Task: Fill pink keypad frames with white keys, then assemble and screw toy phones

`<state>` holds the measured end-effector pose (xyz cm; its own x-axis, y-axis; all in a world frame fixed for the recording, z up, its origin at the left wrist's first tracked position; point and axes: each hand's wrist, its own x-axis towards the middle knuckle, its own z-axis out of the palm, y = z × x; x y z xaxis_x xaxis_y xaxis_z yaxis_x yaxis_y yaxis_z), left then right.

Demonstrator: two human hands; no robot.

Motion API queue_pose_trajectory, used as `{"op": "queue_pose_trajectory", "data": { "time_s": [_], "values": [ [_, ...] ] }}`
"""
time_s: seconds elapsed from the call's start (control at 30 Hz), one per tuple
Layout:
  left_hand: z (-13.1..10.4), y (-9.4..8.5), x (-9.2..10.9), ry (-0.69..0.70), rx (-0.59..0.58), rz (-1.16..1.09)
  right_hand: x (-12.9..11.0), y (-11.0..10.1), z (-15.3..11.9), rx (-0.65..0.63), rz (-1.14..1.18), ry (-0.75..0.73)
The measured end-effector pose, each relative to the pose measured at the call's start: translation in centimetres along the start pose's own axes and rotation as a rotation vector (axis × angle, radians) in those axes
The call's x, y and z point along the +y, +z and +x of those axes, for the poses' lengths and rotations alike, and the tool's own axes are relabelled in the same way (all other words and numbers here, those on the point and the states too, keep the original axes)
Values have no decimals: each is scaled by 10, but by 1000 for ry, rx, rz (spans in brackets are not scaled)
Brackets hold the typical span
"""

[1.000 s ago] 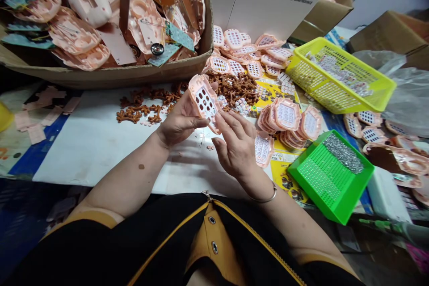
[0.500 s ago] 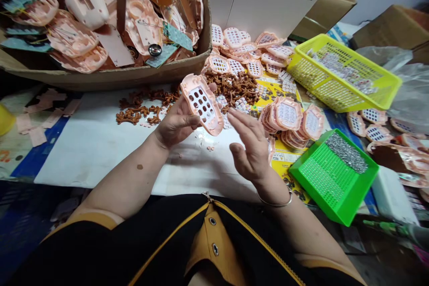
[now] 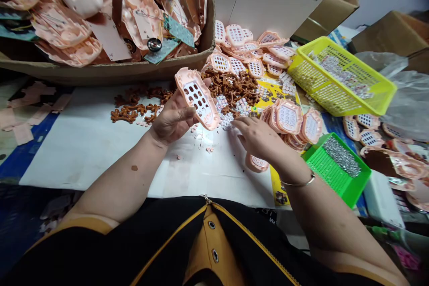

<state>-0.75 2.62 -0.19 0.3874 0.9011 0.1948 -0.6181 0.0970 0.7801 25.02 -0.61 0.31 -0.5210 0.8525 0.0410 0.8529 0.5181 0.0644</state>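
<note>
My left hand (image 3: 176,118) is closed around a pink plastic casing (image 3: 197,98) with rows of holes in a white panel, tilted above the table. The thumb presses on its near side. My right hand (image 3: 256,136) reaches down with fingers and thumb apart at small white printed key pads (image 3: 226,120); whether a fingertip touches one is unclear. Right behind it stands a stack of pink casings (image 3: 286,116) fitted with white pads. Below that hand lies another casing (image 3: 258,163), partly covered. Beyond the pads is a heap of brown branching plastic parts (image 3: 231,87).
A large cardboard box (image 3: 110,73) of casings and circuit boards stands at the back left. At right are a yellow basket (image 3: 342,98) of small pads and a green basket (image 3: 348,194) of screws. More pink casings (image 3: 234,35) lie against a white carton (image 3: 258,0).
My right hand has moved down and away from beside the casing to the white key pads. My left hand still holds the casing, shifted slightly left. The whole view has shifted a little.
</note>
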Motion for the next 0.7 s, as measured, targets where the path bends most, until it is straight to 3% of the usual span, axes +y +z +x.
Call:
{"op": "queue_pose_trajectory", "data": {
  "time_s": [0.2, 0.4, 0.47, 0.57, 0.7],
  "values": [
    [0, -2, 1, -7, -5, 1, -9, 8, 25, -83, -179, -120],
    [0, -5, 0, -16, -18, 23, 6, 10, 16, 208, -48, 73],
    [0, -6, -1, -10, -22, 20, 8, 13, 17, 369, 155, 211],
    [0, -4, -1, 11, -22, 4, 7, 13, 21, 595, 701, 490],
    [-1, 0, 1, -5, -27, -16, -2, 4, 20, 592, 1428, 668]
  ]
}}
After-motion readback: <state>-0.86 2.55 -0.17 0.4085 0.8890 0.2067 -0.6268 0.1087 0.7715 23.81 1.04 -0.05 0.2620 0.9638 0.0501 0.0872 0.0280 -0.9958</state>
